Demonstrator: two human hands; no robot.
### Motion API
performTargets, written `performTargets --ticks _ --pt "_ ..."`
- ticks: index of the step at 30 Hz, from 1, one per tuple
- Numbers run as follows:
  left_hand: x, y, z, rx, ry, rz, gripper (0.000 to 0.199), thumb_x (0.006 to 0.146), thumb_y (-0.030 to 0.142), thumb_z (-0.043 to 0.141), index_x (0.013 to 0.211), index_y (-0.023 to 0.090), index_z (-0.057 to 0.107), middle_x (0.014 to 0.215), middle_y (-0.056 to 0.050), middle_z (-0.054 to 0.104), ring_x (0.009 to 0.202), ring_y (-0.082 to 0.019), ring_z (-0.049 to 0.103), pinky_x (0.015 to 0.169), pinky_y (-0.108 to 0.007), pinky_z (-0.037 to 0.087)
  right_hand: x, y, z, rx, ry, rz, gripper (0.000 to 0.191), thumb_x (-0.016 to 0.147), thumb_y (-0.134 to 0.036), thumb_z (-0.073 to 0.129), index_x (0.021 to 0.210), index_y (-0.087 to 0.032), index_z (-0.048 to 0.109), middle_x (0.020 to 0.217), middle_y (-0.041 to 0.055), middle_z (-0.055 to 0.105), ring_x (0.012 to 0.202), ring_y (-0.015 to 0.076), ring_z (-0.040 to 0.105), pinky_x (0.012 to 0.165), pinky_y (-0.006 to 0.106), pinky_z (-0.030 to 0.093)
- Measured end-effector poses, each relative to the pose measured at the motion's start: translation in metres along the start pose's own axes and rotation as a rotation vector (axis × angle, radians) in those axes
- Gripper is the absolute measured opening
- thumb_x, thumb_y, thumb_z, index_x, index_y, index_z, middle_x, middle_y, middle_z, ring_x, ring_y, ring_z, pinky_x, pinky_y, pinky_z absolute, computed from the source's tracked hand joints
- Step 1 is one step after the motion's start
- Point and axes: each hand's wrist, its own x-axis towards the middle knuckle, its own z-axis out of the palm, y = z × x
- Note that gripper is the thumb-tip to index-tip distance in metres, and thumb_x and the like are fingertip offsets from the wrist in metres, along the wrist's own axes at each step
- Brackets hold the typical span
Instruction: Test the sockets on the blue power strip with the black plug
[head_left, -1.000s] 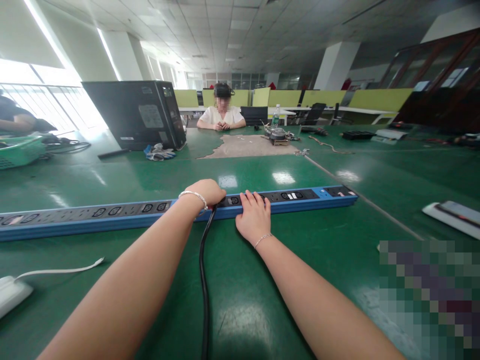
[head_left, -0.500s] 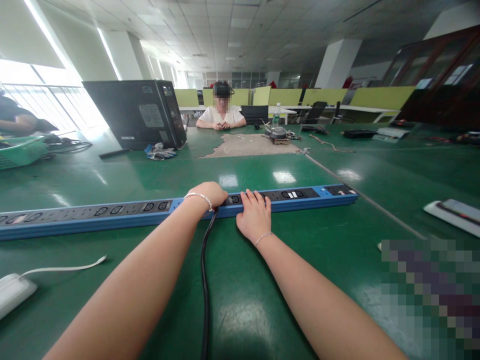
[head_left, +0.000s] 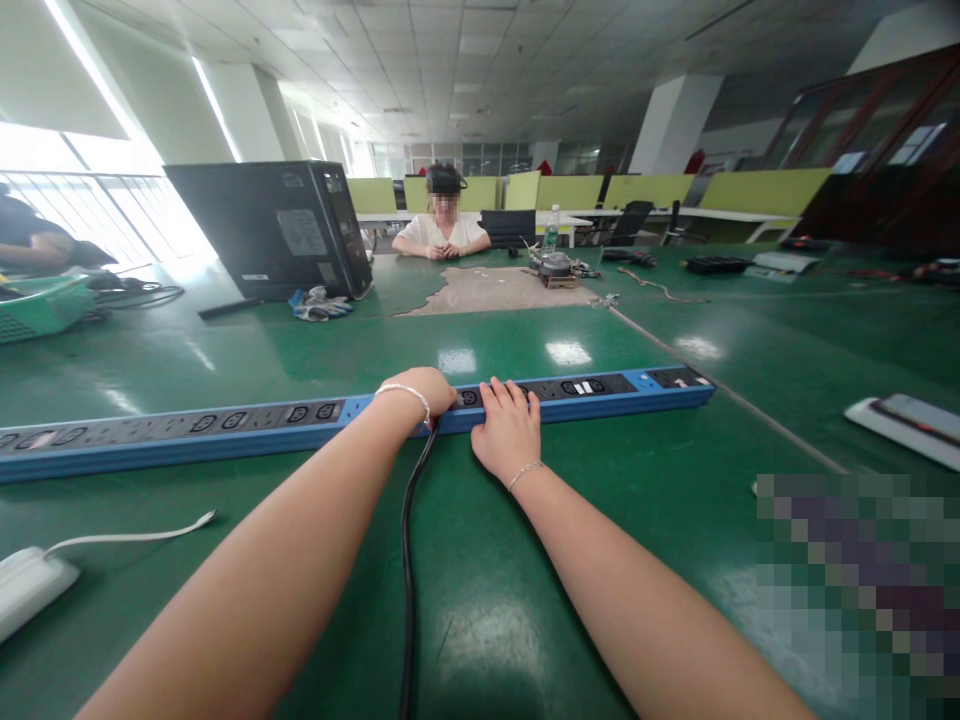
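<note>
A long blue power strip (head_left: 247,450) with black socket panels lies across the green table in front of me. My left hand (head_left: 421,392) is closed over its middle, gripping the end of a black power cord (head_left: 409,560). The plug itself is hidden under my fingers, so how far it sits in a socket cannot be seen. Just to the right, my right hand (head_left: 511,428) lies flat on the strip, fingers spread across its top. The cord hangs down from my left hand and runs over the table toward me.
A black computer case (head_left: 262,230) stands at the back left beside gloves (head_left: 321,303). A green basket (head_left: 45,305) is at far left, a white power adapter (head_left: 34,590) near left. A person (head_left: 442,225) sits opposite. A phone (head_left: 926,415) rests at right.
My left hand has shifted very slightly to the right at the strip, and the cord's upper end went with it. My right hand stays in place.
</note>
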Motion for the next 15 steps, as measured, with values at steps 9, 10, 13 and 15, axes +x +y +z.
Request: performTargets --ticks 9,10,13,15 --pt "-0.003 -0.002 0.005 -0.007 0.023 -0.001 0.046 0.079 0.041 0.032 0.071 0.016 0.07 0.069 -0.013 0.07 0.072 -0.021 0.065 0.069 -0.029 0.047 0.0 0.001 0.001 0.018 0.017 -0.004 0.055 0.074 -0.019 0.044 0.129 -0.017 0.047 0.138 0.0047 0.044 0.127 0.0237 0.032 0.107 0.045 0.013" --pt "-0.005 -0.002 0.008 -0.01 0.049 -0.015 0.045 0.079 0.04 0.032 0.076 0.016 0.07 0.072 -0.013 0.071 0.076 -0.022 0.065 0.071 -0.03 0.047 0.0 0.001 0.001 0.019 0.016 -0.005 0.055 0.074 -0.019 0.044 0.129 -0.017 0.047 0.138 0.0049 0.044 0.127 0.0239 0.032 0.107 0.045 0.014" --pt "-0.009 -0.001 0.012 -0.017 0.109 -0.032 0.044 0.079 0.039 0.033 0.087 0.015 0.069 0.078 -0.015 0.071 0.085 -0.025 0.065 0.074 -0.033 0.047 0.0 0.001 0.002 0.02 0.015 -0.002 0.056 0.073 -0.02 0.045 0.129 -0.016 0.047 0.137 0.0062 0.045 0.127 0.0246 0.032 0.107 0.046 0.014" --pt "-0.01 -0.002 0.013 -0.02 0.133 -0.021 0.045 0.08 0.04 0.032 0.091 0.016 0.068 0.082 -0.016 0.07 0.088 -0.026 0.064 0.074 -0.034 0.047 0.0 0.001 0.002 0.021 0.015 -0.008 0.056 0.073 -0.02 0.045 0.129 -0.015 0.046 0.138 0.0071 0.044 0.127 0.0252 0.032 0.107 0.047 0.014"
